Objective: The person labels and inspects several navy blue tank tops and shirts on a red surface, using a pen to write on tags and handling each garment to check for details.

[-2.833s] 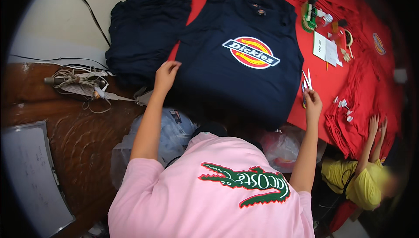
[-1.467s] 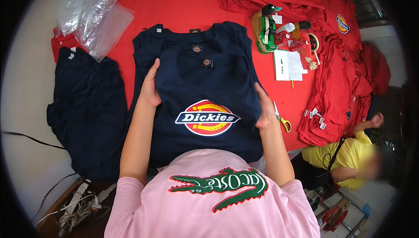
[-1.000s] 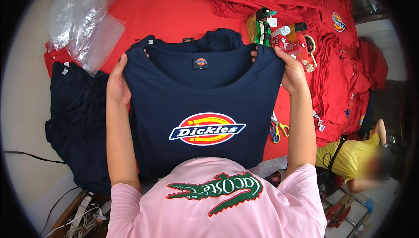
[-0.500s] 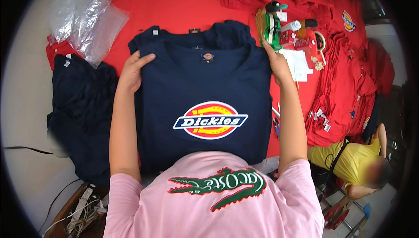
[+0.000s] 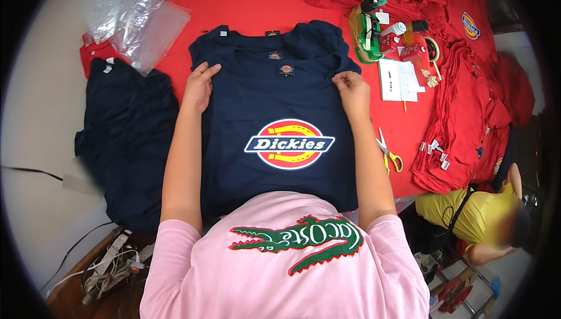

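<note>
A navy T-shirt (image 5: 280,99) lies face up in front of me, with a red, yellow and white logo on its chest and a small label inside the neck. It rests on other navy shirts (image 5: 318,35), whose necklines and shoulders show beyond it. My left hand (image 5: 200,87) is closed at the T-shirt's left shoulder edge, fingertips on the fabric. On the other side, my right hand (image 5: 353,94) pinches the cloth near the right shoulder, beside the neckline.
Crumpled navy clothing (image 5: 125,138) lies at left, below clear plastic bags (image 5: 137,21). Red shirt piles (image 5: 461,126) line the right side. Nearby are a green tape dispenser (image 5: 367,38), a notebook (image 5: 390,79) and yellow-handled scissors (image 5: 396,161). A person in yellow (image 5: 447,214) is at lower right.
My right hand has moved inward from the T-shirt's outer edge towards the neckline and now pinches. The T-shirt has slid slightly towards the far side. The scissors have come into fuller view.
</note>
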